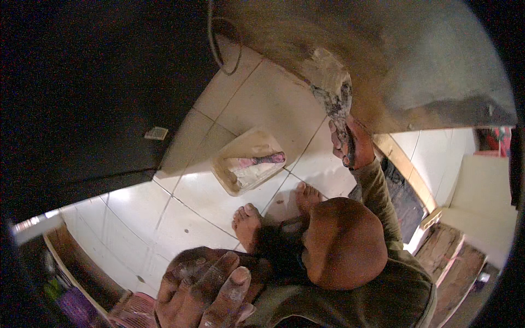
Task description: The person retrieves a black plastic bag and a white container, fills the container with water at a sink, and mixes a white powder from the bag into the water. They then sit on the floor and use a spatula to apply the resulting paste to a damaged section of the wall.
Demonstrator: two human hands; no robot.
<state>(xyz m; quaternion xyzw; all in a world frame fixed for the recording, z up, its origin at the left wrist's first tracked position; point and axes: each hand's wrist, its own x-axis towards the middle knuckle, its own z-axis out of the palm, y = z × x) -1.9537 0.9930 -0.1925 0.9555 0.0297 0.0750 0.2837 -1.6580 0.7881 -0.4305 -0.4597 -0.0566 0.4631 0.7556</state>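
Note:
My right hand [356,143] is closed around the handle of a putty knife [340,104]. Its wide blade carries pale putty and lies against, or just in front of, a brown, smeared upright surface [372,60]; contact is hard to tell. My left hand [205,292], dusted with white, rests over my knee with its fingers stretched out, holding nothing. On the floor in front of my feet sits a pale plastic tub [223,177] with whitish putty [254,174] inside. A second tool with a pink and black handle [262,159] lies across that tub.
White floor tiles [147,210] spread around my bare feet [247,221]. A large dark surface [98,98] fills the left side, and a thin cable loop [236,63] hangs near the top. Wooden boards [443,246] stand at the right. Lower left, a wooden edge [82,262] borders purple items [76,303].

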